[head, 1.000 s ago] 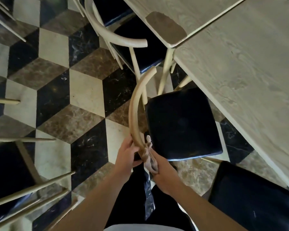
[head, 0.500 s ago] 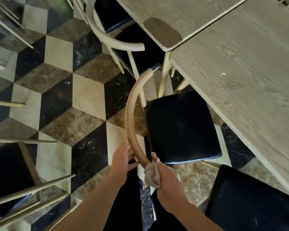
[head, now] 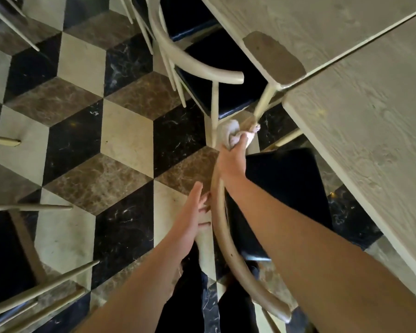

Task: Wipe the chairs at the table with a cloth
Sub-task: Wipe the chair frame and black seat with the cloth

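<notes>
Right hand (head: 232,159) grips cloth (head: 226,134) on chair rail (head: 222,227) | left hand (head: 193,212) beside rail

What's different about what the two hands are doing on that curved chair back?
The right hand is closed around a cloth at the far end of the curved chair back; the left hand holds nothing. The right reaches far out, the left sits nearer, fingers open beside the rail. Both are bare and on the same chair.

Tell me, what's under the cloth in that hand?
The cloth, gripped by the right hand, covers the far end of the chair's curved backrest. The backrest's tip itself is hidden beneath it.
</notes>
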